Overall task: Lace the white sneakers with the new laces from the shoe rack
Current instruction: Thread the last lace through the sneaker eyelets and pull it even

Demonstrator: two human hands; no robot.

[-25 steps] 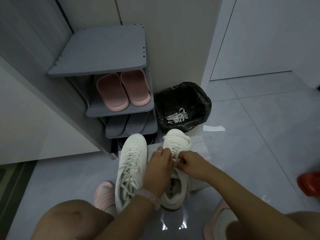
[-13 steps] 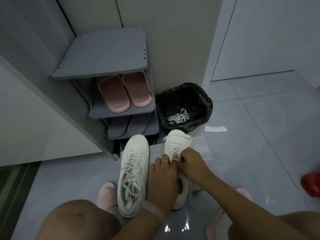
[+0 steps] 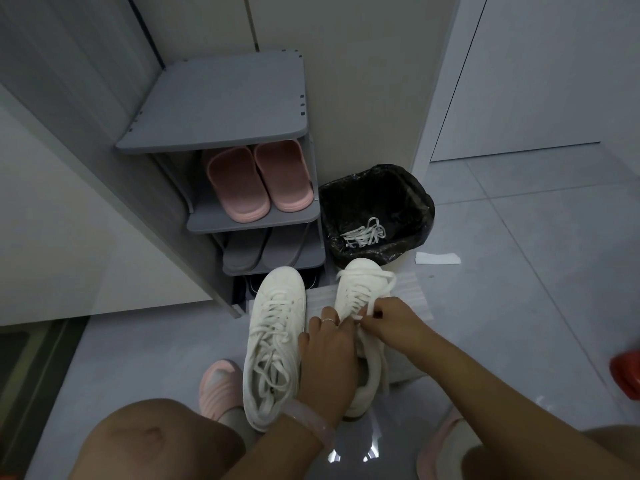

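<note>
Between my knees, on the floor, my right hand [image 3: 388,318] pinches the lace [image 3: 369,310] at the mid-eyelets of the right sneaker [image 3: 362,289], while my left hand [image 3: 329,355] curls over its tongue just beside. That shoe's long axis runs straight away from me, toe toward the bin [image 3: 377,209], so the next eyelets lie nearer me, and my right hand is closest. It looks white and half-laced; the left sneaker [image 3: 273,337] alongside is laced through.

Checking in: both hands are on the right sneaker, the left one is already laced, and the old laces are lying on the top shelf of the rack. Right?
Not quite. The old laces lie in the black-lined bin beside the rack, not on its top shelf, as the head view shows. The rest holds: left hand and right hand work the right sneaker; the left sneaker is laced.
</note>
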